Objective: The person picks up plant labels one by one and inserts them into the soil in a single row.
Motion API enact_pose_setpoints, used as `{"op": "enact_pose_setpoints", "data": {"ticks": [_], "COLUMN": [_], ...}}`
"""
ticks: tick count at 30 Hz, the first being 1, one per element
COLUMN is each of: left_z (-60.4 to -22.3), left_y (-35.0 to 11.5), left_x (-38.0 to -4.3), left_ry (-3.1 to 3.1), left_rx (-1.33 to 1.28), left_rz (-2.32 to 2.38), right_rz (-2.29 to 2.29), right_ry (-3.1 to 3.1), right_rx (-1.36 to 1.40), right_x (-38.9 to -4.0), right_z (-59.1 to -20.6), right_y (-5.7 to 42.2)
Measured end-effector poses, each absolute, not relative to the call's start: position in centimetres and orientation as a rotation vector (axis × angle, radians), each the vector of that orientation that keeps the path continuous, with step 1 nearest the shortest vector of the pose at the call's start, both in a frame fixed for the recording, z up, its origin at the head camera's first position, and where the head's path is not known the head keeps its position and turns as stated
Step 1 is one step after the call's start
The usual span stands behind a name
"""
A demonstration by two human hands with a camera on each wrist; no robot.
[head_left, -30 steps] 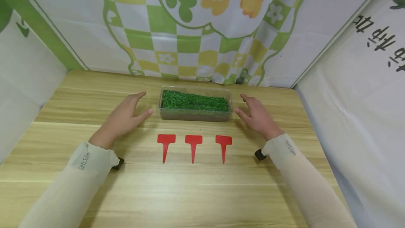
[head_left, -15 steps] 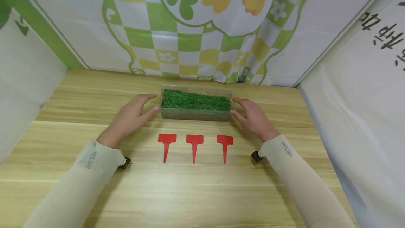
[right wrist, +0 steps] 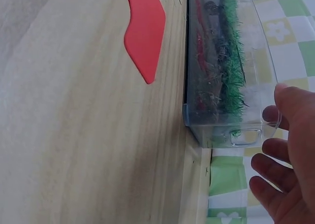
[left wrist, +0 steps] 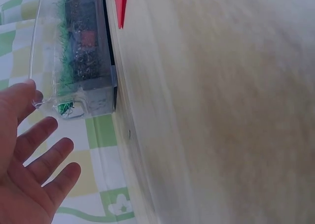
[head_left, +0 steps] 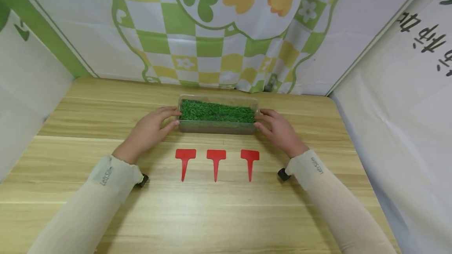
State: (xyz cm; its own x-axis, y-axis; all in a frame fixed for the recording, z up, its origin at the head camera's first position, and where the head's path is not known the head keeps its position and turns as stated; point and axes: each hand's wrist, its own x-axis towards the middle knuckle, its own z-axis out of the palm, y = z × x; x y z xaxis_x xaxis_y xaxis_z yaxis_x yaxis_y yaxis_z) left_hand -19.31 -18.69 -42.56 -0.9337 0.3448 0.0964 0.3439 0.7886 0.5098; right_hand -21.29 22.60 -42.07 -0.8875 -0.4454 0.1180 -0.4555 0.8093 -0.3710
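Clear plastic box (head_left: 217, 127), green artificial grass (head_left: 217, 112) inside, sits centrally near far edge of tabletop (head_left: 212, 218)! Left hand (head_left: 150, 130) at left end, thumb and index pinching rim, other fingers spread. Right hand (head_left: 279, 131) mirrors it, pinching right end. Three red T-shaped labels (head_left: 216, 155) lie in row just nearer, apart, heads toward far edge, points away.

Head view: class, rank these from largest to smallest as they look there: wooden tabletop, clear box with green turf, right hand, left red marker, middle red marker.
1. Wooden tabletop
2. Clear box
3. Right hand
4. Left red marker and middle red marker: they look alike, so unranked between themselves.
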Motion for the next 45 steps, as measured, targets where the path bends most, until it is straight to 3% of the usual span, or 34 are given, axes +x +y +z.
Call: {"op": "enact_pose_setpoints", "data": {"ticks": [45], "left_z": [-41.9], "left_y": [-17.7], "left_x": [-17.9], "left_ry": [3.073], "left_rx": [0.537], "left_rz": [0.711], "right_rz": [0.642], "right_ry": [-2.872], "right_rx": [0.72], "right_x": [-19.0], "right_z": [-42.3], "right_y": [21.9]}}
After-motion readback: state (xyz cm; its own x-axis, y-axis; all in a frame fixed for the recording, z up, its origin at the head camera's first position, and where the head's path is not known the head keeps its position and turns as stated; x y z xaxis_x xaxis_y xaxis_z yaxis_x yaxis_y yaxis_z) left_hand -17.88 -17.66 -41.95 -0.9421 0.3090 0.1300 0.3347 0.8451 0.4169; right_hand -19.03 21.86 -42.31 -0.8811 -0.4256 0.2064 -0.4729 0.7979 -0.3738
